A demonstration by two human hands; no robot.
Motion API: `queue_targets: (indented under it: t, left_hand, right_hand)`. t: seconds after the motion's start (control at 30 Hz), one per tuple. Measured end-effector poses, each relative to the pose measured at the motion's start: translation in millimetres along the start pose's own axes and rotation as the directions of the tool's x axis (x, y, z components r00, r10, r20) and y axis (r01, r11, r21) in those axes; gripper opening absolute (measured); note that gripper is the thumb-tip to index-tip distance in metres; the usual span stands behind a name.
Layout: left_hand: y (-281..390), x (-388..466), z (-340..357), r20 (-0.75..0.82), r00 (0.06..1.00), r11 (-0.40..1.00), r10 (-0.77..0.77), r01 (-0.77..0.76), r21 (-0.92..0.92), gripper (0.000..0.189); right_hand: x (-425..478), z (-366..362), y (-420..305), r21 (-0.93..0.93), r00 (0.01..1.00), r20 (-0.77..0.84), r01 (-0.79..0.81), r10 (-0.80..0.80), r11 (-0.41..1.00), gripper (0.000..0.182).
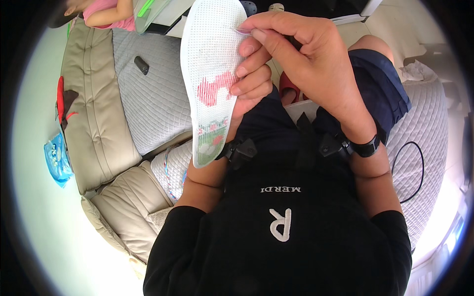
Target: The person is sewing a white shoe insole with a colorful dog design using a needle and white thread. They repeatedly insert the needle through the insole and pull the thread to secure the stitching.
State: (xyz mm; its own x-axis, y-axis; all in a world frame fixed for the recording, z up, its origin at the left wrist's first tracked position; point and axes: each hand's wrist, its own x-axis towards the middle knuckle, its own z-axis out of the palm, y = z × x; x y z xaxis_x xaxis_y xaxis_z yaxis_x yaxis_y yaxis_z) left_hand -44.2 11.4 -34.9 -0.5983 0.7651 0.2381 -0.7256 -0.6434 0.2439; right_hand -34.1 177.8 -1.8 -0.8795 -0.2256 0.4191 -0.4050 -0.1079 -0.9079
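A white insole-shaped cross-stitch mesh (213, 44) is held up in front of my chest, its long side nearly upright in view. Red stitches fill a patch in its middle, and green, red and white stitching covers the narrow end. My left hand (255, 79) grips its right edge, with several fingertips showing over the front. Between thumb and forefinger, my right hand (311, 55) pinches a thin sewing needle (242, 29) at the mesh's upper right edge. The needle's tip lies at the mesh surface; whether it passes through is too small to tell.
I sit on a beige leather sofa (100, 111) with grey quilted covers (148, 88). A small black object (141, 65) lies on the seat. At left is a blue plastic packet (58, 159). Another person in pink (107, 14) is at top left. A black cable (422, 170) loops at right.
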Motion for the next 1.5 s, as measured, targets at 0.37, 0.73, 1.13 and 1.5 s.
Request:
queue_targets:
  t: [0.37, 0.73, 1.13, 1.5]
  left_hand:
    - [0, 3, -5, 0.012, 1.0, 0.999, 0.007, -0.007, 0.052, 0.027]
    - [-16, 10, 33, -0.35, 0.648, 0.378, 0.677, 0.102, 0.92, 0.03]
    - [-8, -1, 18, -0.234, 0.531, 0.051, 0.815, 0.336, 0.941, 0.025]
    - [-8, -6, 12, -0.374, 0.635, 0.379, 0.676, 0.136, 0.915, 0.014]
  right_hand:
    - [1, -7, 4, -0.065, 0.999, 0.014, 0.054, -0.053, 0.996, 0.021]
    - [-3, -21, 15, 0.227, 0.961, 0.125, -0.269, 0.246, 0.936, 0.017]
    - [7, -15, 20, -0.677, 0.848, -0.227, 0.216, -0.479, 0.703, 0.02]
    - [14, 3, 43, -0.567, 0.843, 0.064, 0.471, -0.534, 0.676, 0.015]
